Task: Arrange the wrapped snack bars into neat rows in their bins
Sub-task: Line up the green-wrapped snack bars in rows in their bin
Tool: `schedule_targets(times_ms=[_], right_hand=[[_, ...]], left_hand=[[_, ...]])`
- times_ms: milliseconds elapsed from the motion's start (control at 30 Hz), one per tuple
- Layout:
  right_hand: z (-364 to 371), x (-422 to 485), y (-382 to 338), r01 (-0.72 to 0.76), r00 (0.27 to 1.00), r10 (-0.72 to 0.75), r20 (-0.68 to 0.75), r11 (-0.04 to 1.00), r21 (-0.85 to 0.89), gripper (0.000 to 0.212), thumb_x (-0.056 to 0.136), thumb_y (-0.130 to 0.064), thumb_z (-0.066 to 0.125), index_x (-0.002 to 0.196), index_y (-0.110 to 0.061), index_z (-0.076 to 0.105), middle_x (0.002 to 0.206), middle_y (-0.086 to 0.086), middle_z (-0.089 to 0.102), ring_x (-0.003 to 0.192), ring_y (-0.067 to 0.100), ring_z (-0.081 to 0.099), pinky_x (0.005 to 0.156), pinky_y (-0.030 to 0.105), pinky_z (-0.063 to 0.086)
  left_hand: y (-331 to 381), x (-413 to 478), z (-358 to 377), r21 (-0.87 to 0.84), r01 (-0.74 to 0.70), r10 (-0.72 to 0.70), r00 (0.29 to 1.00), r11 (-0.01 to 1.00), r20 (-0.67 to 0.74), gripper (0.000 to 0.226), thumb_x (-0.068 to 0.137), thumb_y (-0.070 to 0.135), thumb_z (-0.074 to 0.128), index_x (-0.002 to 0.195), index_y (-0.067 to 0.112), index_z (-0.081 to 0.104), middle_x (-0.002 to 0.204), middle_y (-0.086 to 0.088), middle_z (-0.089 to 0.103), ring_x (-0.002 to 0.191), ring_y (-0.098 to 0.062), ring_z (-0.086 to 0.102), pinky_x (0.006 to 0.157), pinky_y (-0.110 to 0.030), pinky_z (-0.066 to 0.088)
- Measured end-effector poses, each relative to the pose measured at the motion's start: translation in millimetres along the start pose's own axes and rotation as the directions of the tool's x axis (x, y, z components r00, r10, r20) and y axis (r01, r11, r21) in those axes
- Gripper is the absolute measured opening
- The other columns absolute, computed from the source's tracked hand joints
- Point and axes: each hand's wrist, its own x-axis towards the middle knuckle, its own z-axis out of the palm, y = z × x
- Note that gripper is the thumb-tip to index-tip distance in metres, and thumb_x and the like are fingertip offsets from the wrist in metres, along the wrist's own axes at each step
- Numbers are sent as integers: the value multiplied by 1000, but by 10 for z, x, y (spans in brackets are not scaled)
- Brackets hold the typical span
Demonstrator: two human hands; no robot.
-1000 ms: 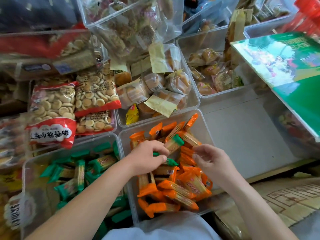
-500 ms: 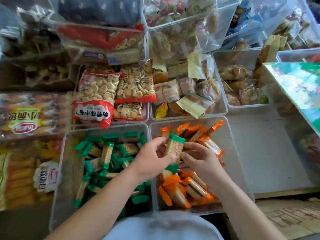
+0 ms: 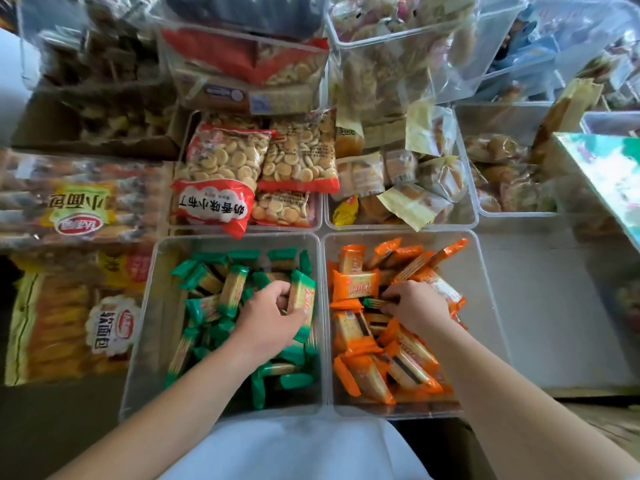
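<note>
Two clear bins stand near. The left bin (image 3: pixel 161 271) holds jumbled green bars (image 3: pixel 204 306), the right bin (image 3: pixel 479 306) orange bars (image 3: pixel 353 285). The left hand (image 3: pixel 266 320) grips one green bar (image 3: pixel 302 299) over its own bin. The right hand (image 3: pixel 419 310) pinches a stray green bar (image 3: pixel 372 302), evidently sorting by colour.

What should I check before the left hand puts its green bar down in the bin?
1. Left hand grips the green bar: ok.
2. Bar is over the green bin: ok.
3. Green bin has neat rows to join: not ok, the bars are jumbled.
4. Orange bin holds only orange bars: not ok, a stray bar with a green end lies there.
5. Right hand has a firm hold on the stray bar: cannot tell.
</note>
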Motion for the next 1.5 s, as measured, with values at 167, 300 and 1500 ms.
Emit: schedule_targets(times_ms=[167,300,1500], right_hand=[[-3,-50,67,71,993,-71,-97,997,2,22,102,-37,60,117,-32,76,106,-8,73,95,18,66,62,28,50],[-207,-283,104,99,959,-46,-279,979,177,20,101,-32,62,111,-28,79,102,-4,77,96,23,67,72,33,53],[-303,-908,385,-147,976,199,-84,896,420,50,97,-36,67,144,-27,54,142,-6,53,129,19,54,100,28,45]], left_hand=[[-36,-3,-17,-34,-3,3,1000,999,2,21,92,20,76,111,29,70,95,10,78,86,-10,74,64,-25,61],[-29,-44,-37,-86,-1,-1,1000,996,-24,22,95,18,74,114,29,68,98,8,77,86,-7,74,61,-19,59],[552,-73,487,279,-157,72,953,948,293,44,100,26,61,143,31,57,123,13,64,108,-3,62,88,-23,55]])
